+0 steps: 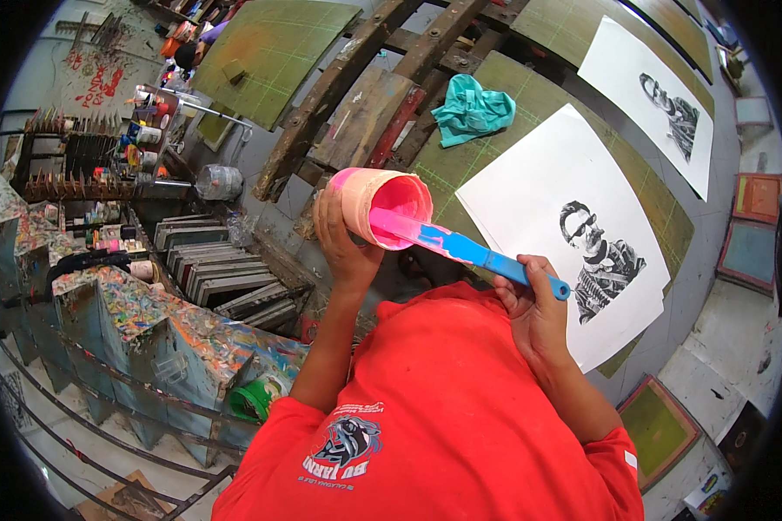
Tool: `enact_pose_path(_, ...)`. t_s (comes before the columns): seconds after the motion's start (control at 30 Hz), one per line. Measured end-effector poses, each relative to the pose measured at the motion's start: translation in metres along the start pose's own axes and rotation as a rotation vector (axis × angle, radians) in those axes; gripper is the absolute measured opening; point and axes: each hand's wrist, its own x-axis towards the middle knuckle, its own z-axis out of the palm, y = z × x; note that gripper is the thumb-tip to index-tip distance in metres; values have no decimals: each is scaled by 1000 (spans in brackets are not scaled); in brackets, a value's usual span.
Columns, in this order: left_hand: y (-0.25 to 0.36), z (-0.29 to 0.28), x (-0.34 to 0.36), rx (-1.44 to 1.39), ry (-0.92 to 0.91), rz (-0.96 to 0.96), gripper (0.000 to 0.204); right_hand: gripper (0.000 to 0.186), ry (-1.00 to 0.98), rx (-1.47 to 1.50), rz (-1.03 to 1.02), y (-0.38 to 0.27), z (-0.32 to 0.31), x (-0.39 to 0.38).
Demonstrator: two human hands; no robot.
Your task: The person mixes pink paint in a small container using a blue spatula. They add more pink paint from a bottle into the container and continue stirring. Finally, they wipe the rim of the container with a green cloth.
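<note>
You can't make out the tip of the blue spatula, lost inside the pink tub. That tub partly hides your left grip. A printed sheet covers some green tabletop; the distant containers are too small to identify.

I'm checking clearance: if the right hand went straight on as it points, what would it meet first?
Likely the inside of the peach cylindrical plastic tub, met by the flat blue plastic spatula in the right hand; remaining depth is unclear.
</note>
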Motion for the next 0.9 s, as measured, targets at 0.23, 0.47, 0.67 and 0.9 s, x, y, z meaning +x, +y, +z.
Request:
enact_pose_path(0.23, -13, -8, -13, 36, 31, -57, 102, 18, 39, -94, -2, -18, 1, -12)
enact_pose_path(0.47, -17, -9, -23, 15, 65, -82, 93, 19, -166, -415, -294, -47, 9, -12)
enact_pose_path(0.67, -21, -12, -27, 49, 83, -30, 86, 10, -543, -924, -618, -52, 27, 4)
enact_pose_path(0.9, -19, -18, -30, 30, 68, -35, 83, 12, -221, -561, -171, -13, 35, -8)
